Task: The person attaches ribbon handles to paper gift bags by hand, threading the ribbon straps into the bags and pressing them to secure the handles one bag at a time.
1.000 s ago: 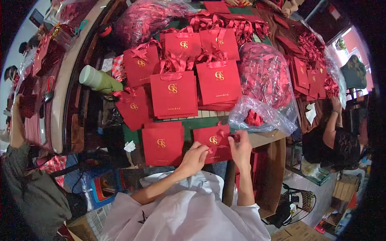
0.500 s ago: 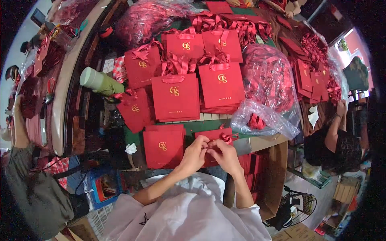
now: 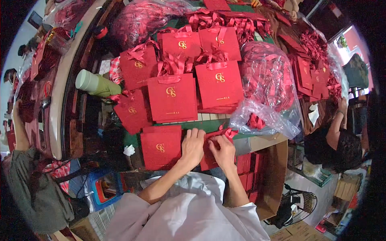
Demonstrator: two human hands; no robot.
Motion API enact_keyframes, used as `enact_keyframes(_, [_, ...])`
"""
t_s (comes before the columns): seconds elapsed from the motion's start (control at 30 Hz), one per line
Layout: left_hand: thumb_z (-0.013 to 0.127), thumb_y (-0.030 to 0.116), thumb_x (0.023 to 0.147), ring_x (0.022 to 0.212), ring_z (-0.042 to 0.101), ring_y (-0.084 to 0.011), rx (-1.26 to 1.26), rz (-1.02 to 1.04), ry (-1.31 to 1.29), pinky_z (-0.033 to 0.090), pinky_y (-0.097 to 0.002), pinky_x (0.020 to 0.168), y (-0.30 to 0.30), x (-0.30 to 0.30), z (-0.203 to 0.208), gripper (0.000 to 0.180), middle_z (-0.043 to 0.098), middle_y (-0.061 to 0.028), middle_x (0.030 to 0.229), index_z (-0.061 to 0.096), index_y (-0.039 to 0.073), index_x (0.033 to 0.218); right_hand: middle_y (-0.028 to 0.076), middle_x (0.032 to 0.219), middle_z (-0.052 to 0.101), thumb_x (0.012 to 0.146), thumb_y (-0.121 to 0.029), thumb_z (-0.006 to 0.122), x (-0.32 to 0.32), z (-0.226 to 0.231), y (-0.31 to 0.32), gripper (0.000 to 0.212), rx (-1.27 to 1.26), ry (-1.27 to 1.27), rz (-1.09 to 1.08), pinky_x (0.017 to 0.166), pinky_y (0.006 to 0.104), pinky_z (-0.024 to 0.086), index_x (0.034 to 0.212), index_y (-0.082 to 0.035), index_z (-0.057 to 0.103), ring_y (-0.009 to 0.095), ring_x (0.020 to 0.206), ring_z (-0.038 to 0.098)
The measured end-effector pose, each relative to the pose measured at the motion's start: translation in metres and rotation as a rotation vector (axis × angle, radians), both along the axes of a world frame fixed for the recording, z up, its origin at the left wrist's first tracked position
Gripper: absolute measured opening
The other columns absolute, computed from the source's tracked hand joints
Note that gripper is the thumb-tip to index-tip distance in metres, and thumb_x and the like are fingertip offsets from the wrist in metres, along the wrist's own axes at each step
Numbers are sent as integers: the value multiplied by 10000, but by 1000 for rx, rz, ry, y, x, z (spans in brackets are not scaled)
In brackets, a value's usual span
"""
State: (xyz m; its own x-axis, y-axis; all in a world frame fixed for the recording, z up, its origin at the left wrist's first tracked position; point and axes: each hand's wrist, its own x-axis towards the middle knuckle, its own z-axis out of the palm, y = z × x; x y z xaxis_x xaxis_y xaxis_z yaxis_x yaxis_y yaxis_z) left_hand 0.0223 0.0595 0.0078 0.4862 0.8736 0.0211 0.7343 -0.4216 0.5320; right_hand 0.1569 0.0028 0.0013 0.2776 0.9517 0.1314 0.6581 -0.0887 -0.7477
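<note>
Nearest you, well to the right of the stack of red paper bags (image 3: 157, 156), an open cardboard box (image 3: 278, 180) holds red items. Your left hand (image 3: 194, 146) lies over the stack's right edge, fingers together and pointing away from you; whether they pinch anything, you can't tell from here. Just right of the stack is the single bag (image 3: 206, 162) you are working on, with your right hand (image 3: 223, 149) bent over it, thumb and fingers curled inward beside the ribbon (image 3: 229, 133). Its fingertips are close together, but a firm hold can't be confirmed.

Half a second ago, your hands met over that bag; now your left has shifted to the stack, so, by the look of it, only your right is attending to the bag.

The stack's top bag carries a gold monogram; your hands hide the single bag's front. Beyond the stack, bigger bags (image 3: 172, 100) with ribbon handles carry that monogram above a small line of print. Left of and beyond the stack lies a green bottle (image 3: 98, 84); beyond it to the right, a clear plastic sack (image 3: 266, 76) of ribbons.
</note>
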Motion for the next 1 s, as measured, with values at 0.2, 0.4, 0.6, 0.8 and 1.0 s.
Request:
enact_keyframes(0.2, [607,-57,716,894,514,-344,-3,-61,-139,447,-431,771,8,-5,6,247,589,-123,904,558,63,927,134,812,622,811,-126,705,1,2,-5,116,14,65,-15,652,413,504,865,-47,639,340,745,631])
enact_keyframes(0.4, [587,-15,806,801,528,-350,-46,-56,-195,420,-431,758,8,-7,9,149,641,-134,865,530,39,932,127,785,618,798,-132,722,-1,3,-9,134,52,33,21,630,409,502,839,-47,627,326,723,630])
enact_keyframes(0.6, [589,5,824,792,535,-346,-107,-55,-244,422,-433,744,9,-10,10,116,652,-135,858,552,48,925,122,771,613,792,-125,726,-7,8,-12,141,61,42,9,603,405,498,823,-52,610,323,691,624])
enact_keyframes(0.8, [611,33,819,804,553,-331,-147,-12,-304,434,-419,743,5,-11,21,100,659,-127,811,603,50,918,114,734,573,748,-89,740,-19,10,-16,175,144,-52,-22,568,416,469,823,-56,585,309,643,591])
enact_keyframes(1.0, [626,54,819,756,563,-310,-241,-30,-358,428,-405,741,8,-17,19,47,679,-100,767,627,61,865,110,744,562,699,-22,753,-15,-3,-19,208,266,-215,89,548,394,450,837,-48,599,299,642,577])
